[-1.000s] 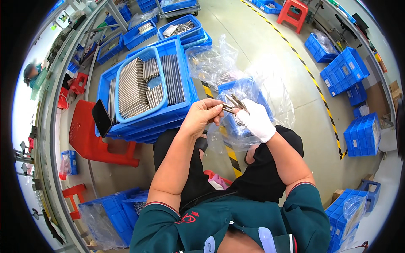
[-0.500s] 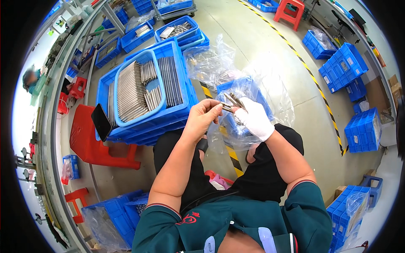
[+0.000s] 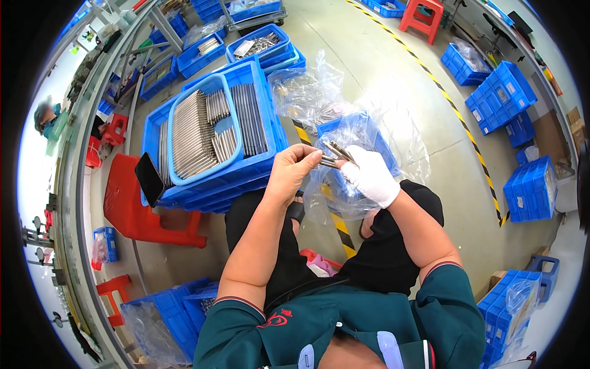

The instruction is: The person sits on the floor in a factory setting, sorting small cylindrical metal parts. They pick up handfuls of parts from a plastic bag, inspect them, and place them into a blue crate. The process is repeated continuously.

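Note:
My right hand (image 3: 372,178), in a white glove, is closed around a small bunch of slim metal rods (image 3: 339,149) that stick out towards the left. Bare, my left hand (image 3: 293,171) pinches the end of a rod (image 3: 328,162) between thumb and fingertips, right beside that bunch. Both hands are over a blue crate (image 3: 382,142) lined with clear plastic film. To their left, a light-blue tray (image 3: 234,117) filled with rows of similar rods sits on a stack of larger blue crates (image 3: 275,132). More rods lie alongside the tray.
A dark, flat phone-like object (image 3: 149,179) leans at the crate stack's left corner, above a red stool (image 3: 126,203). Clear plastic bags (image 3: 307,83) lie on the floor ahead. Blue crates (image 3: 501,98) line the right side. Far left, another person (image 3: 46,117) is partly visible.
My left hand has shifted slightly left and down along the rods, its fingers drawn closer together. My right hand still holds the bunch in nearly the same place.

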Action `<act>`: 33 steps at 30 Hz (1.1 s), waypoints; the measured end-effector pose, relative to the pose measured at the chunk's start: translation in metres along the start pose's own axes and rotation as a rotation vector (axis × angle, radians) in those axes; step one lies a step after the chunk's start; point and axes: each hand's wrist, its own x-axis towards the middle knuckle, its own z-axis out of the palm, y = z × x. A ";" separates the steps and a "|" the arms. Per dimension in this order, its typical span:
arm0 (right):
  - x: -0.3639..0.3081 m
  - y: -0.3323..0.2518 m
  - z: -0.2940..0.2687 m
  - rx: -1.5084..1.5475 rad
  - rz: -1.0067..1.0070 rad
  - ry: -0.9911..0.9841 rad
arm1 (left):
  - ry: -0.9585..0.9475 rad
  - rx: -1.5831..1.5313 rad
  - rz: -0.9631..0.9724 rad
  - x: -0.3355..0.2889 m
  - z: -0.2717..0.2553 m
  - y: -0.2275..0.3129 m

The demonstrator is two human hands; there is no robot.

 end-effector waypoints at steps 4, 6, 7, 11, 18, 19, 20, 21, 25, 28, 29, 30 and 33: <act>-0.002 0.000 0.000 -0.077 -0.044 0.015 | -0.023 -0.001 -0.016 -0.002 -0.001 0.002; -0.004 -0.003 0.001 -0.139 -0.066 0.025 | -0.025 0.016 0.010 -0.001 0.000 0.001; -0.004 -0.003 0.001 -0.111 -0.061 0.017 | -0.026 0.025 0.022 -0.001 0.000 0.001; -0.003 0.000 0.001 -0.020 -0.030 -0.015 | -0.041 0.037 -0.009 -0.002 -0.002 0.002; 0.001 0.006 -0.006 0.577 0.284 -0.230 | 0.077 0.018 0.044 0.001 -0.002 0.006; 0.001 0.003 -0.006 0.622 0.305 -0.260 | 0.057 -0.024 0.014 0.001 0.000 0.004; 0.000 -0.001 -0.005 0.668 0.327 -0.291 | 0.032 -0.035 -0.001 0.002 -0.002 0.003; -0.001 -0.005 -0.005 0.714 0.349 -0.321 | 0.006 -0.053 -0.009 0.001 -0.004 0.003; -0.001 -0.007 -0.006 0.741 0.377 -0.330 | -0.065 -0.087 -0.040 0.000 -0.007 0.007; -0.001 -0.006 -0.006 0.709 0.367 -0.336 | -0.078 -0.047 -0.061 0.000 -0.010 0.008; -0.001 -0.006 -0.006 0.700 0.360 -0.343 | -0.081 -0.029 -0.068 0.000 -0.010 0.008; -0.001 -0.006 -0.007 0.692 0.354 -0.350 | -0.091 -0.028 -0.069 0.000 -0.011 0.008; -0.002 -0.008 -0.009 0.711 0.335 -0.345 | -0.120 -0.013 -0.064 0.000 -0.013 0.008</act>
